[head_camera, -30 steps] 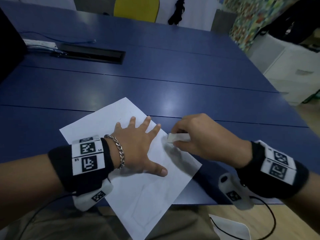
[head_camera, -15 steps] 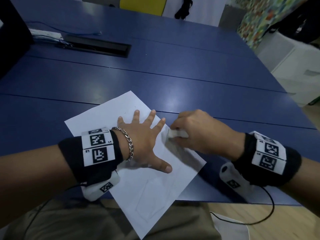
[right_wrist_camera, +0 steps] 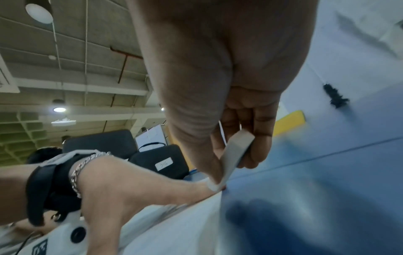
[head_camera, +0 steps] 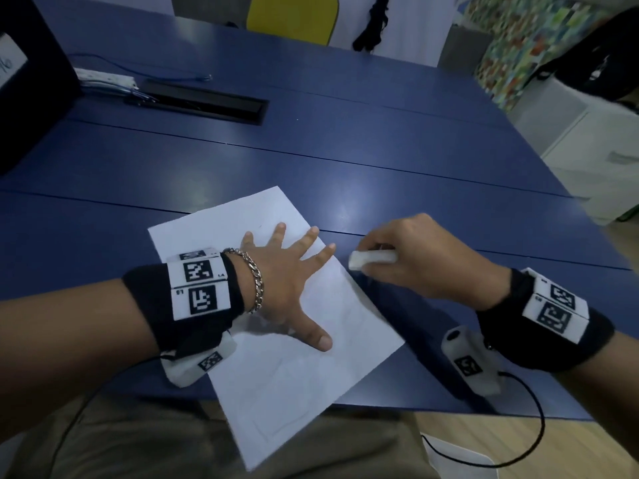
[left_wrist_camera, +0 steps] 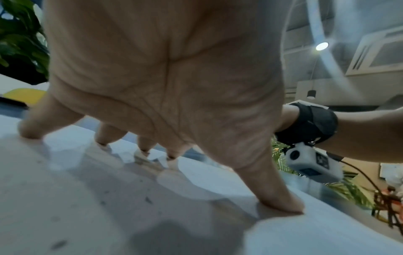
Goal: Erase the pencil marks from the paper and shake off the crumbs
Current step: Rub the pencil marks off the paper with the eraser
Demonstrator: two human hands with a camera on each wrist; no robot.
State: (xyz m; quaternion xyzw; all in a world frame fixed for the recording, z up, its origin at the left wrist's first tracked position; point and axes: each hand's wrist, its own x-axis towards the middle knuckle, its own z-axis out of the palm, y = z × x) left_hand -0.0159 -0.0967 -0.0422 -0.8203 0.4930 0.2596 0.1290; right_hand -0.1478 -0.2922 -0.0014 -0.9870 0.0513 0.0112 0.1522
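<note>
A white sheet of paper (head_camera: 304,382) lies slanted on the blue table (head_camera: 345,160), its near corner hanging over the front edge. Faint pencil lines show on its lower half. My left hand (head_camera: 287,281) presses flat on the sheet with fingers spread; in the left wrist view the fingertips (left_wrist_camera: 144,146) and thumb stand on the paper (left_wrist_camera: 87,198), where dark crumbs lie. My right hand (head_camera: 415,261) pinches a white eraser (head_camera: 371,259) just past the sheet's right edge, over the bare table. In the right wrist view the eraser (right_wrist_camera: 235,153) sits between thumb and fingers.
A black cable tray (head_camera: 204,102) and a white power strip (head_camera: 107,79) lie at the far left of the table, beside a dark box (head_camera: 31,81). A yellow chair (head_camera: 294,15) stands behind the table, a white cabinet (head_camera: 587,143) at the right.
My right hand has slid the eraser to the right, off the paper's edge and onto the table side. My left hand has kept pressing the sheet.
</note>
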